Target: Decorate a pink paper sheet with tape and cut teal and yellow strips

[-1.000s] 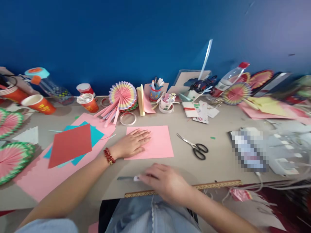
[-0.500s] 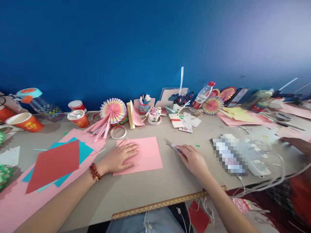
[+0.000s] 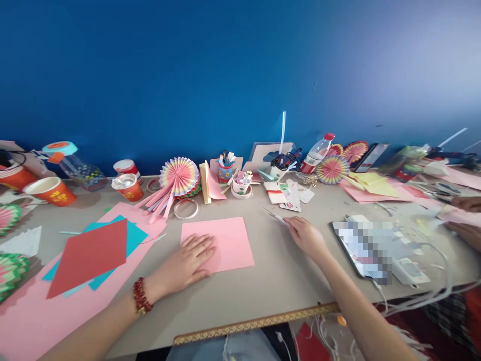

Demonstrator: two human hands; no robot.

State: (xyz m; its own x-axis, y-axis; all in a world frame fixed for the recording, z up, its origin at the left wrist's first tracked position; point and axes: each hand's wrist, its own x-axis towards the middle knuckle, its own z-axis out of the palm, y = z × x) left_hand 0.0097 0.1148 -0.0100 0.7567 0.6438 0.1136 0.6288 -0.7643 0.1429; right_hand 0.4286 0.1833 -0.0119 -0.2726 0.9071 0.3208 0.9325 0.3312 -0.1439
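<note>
My left hand (image 3: 190, 263) lies flat on a pink sheet of paper (image 3: 235, 240), fingers spread over its lower left part. A beaded bracelet circles that wrist. To the right of the sheet, my right hand (image 3: 306, 238) rests at the table with its fingers closed round a pair of scissors (image 3: 277, 216). Only the slim metal blades show, pointing to the upper left; the handles are hidden in the hand. The blades are apart from the pink sheet. Left of my left hand, a red sheet (image 3: 92, 255) lies over blue sheets (image 3: 134, 233) and a larger pink sheet (image 3: 86, 326).
Behind the sheet stand a folded paper fan (image 3: 179, 175), a tape roll (image 3: 186, 208) and a cup of pens (image 3: 225, 173). An orange paper cup (image 3: 52, 191) is at left. A phone (image 3: 361, 250) and white cables (image 3: 447, 265) lie at right, near another person's hand (image 3: 464, 233).
My left hand has slid down toward the sheet's lower left edge. My right hand has turned the scissors so the blades look thinner. The other person's hands have shifted at right.
</note>
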